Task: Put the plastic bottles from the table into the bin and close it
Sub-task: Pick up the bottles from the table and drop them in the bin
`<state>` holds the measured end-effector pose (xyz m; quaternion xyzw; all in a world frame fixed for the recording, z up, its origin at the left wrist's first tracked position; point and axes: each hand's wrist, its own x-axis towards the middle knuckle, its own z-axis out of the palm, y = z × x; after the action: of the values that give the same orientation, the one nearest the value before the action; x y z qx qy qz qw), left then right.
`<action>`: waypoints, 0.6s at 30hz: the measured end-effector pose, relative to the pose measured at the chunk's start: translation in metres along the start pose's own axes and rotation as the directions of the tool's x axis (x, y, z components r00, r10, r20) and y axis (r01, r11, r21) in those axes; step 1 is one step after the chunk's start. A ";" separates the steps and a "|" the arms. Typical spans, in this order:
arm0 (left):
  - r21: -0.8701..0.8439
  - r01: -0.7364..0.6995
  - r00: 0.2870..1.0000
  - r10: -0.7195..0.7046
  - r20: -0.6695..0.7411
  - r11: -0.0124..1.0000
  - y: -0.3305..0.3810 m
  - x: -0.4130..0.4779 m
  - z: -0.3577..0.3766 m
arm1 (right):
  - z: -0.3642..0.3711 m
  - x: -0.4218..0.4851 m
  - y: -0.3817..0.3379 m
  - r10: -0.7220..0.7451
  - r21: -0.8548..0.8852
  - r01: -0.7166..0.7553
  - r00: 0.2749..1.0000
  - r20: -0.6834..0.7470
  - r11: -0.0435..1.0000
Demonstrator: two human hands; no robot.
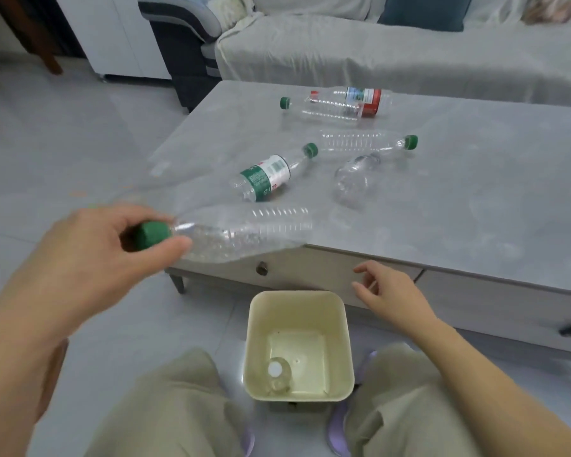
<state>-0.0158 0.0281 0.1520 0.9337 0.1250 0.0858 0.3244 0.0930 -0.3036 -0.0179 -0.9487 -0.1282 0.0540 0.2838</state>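
My left hand (89, 245) grips a clear plastic bottle (244, 232) by its green cap, holding it sideways over the near left corner of the grey table (475, 199). My right hand (389, 291) hovers open beside the table's front, just above the cream bin (299, 346), which stands open on the floor between my knees. One small bottle with a white cap (277, 374) lies inside the bin. On the table lie several more bottles: a green-labelled one (271, 176), a clear green-capped one (366, 141), a crushed one (353, 179), and two at the back (337, 105).
A grey sofa (376, 51) runs behind the table. The table's front has drawers with knobs (261, 268). Pale tiled floor (63, 153) spreads to the left. My knees in beige trousers flank the bin. No bin lid is in view.
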 end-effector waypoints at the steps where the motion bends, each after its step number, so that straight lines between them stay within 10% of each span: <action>1: 0.095 0.005 0.997 -0.013 0.078 0.995 0.000 -0.008 0.011 | -0.001 -0.002 0.004 0.008 -0.025 -0.008 1.000 0.023 1.000; 6: 0.447 -0.076 0.938 -0.087 0.334 0.891 -0.019 -0.008 0.129 | -0.006 -0.009 0.018 0.085 -0.064 -0.078 0.991 0.108 0.995; 18: 0.126 0.035 0.973 -0.062 0.222 0.991 -0.040 0.043 0.197 | 0.001 -0.019 0.020 0.080 -0.154 -0.050 0.978 0.193 0.987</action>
<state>0.0655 -0.0440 -0.0224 0.9521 0.1151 -0.0366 0.2809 0.0791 -0.3243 -0.0288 -0.9608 -0.1283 0.1479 0.1962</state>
